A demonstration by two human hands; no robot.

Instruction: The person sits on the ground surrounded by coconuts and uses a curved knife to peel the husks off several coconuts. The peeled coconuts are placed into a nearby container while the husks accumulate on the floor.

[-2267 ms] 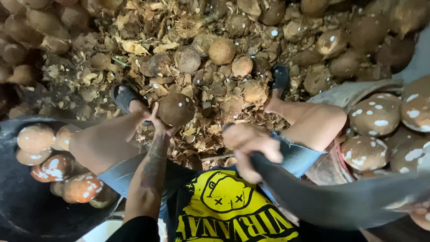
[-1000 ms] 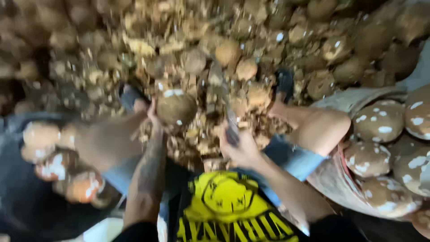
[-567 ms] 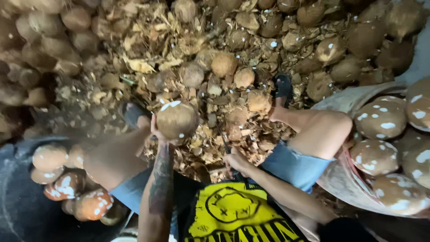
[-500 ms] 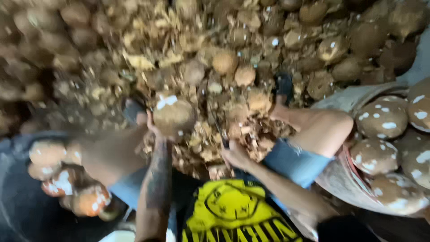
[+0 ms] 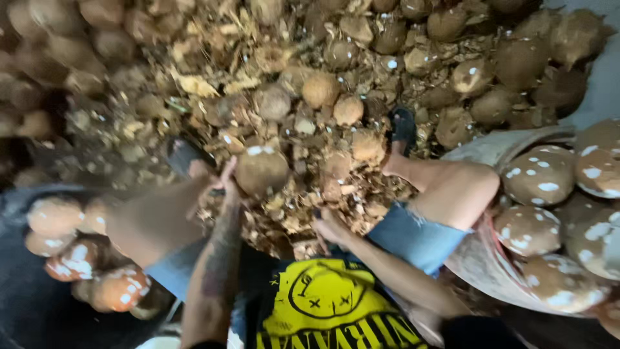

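Observation:
I sit with my knees spread in front of a heap of brown coconuts. My left hand (image 5: 225, 184) holds a round brown coconut (image 5: 261, 169) with a white nick on top, raised over the husk scraps between my legs. My right hand (image 5: 330, 226) is low beside my right thigh, its fingers closed on the dark handle of a chopping knife (image 5: 317, 215). Blur and the scraps hide most of the blade.
A dark tub (image 5: 32, 310) at the left holds orange-brown trimmed coconuts (image 5: 113, 291). A pale sack (image 5: 491, 278) at the right holds several white-spotted coconuts (image 5: 539, 178). My feet in dark sandals (image 5: 402, 126) rest on husk chips (image 5: 297, 220). Coconuts are piled along the back.
The knife was raised towards the camera, then swung down at the coconut. My right hand has dropped low near my thigh. My left hand has kept the coconut in nearly the same place.

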